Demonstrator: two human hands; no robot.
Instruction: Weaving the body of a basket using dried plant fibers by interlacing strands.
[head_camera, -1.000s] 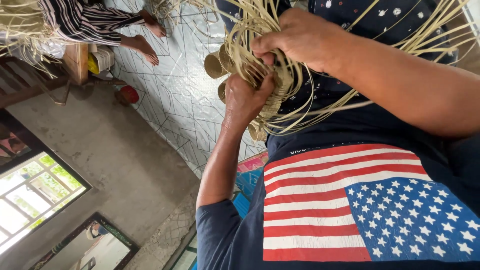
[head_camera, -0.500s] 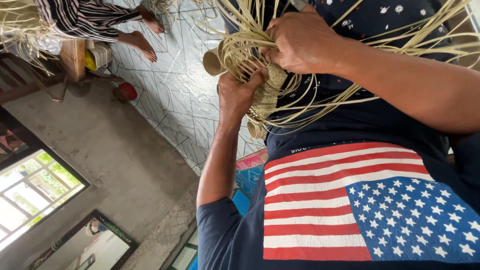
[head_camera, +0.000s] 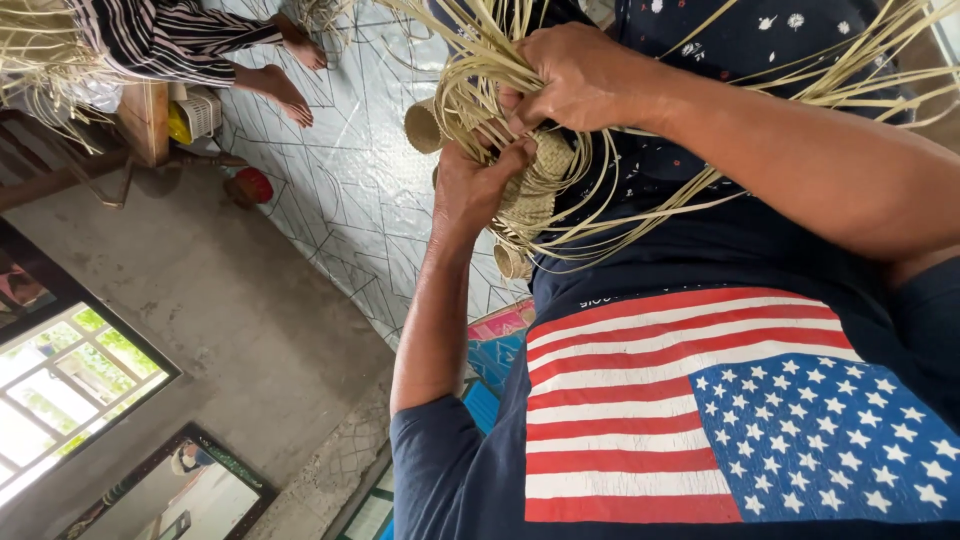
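Both my hands work on a piece of pale woven straw (head_camera: 540, 185) held in front of my chest. My right hand (head_camera: 580, 75) is on top, closed around a bundle of long loose straw strands (head_camera: 480, 60) that fan out from it. Just below, my left hand (head_camera: 475, 185) grips the woven part from the side, thumb pressed against it. Small woven cylinders hang from the work, one (head_camera: 423, 125) at the upper left and one (head_camera: 512, 262) beneath. More loose strands (head_camera: 850, 85) trail over my right forearm and my dark shirt with a flag print (head_camera: 700, 420).
Another person in striped clothes (head_camera: 170, 35) sits at the top left with bare feet (head_camera: 280, 90) on the patterned tiled floor (head_camera: 360, 190) and more straw (head_camera: 40, 50). Nearby are a wooden bench leg (head_camera: 145, 120), a small white basket (head_camera: 198, 115), a red object (head_camera: 255, 185), a window (head_camera: 60, 390).
My left hand has moved up a little, closer under my right hand. The woven piece has turned slightly between them. Both hands keep their hold.
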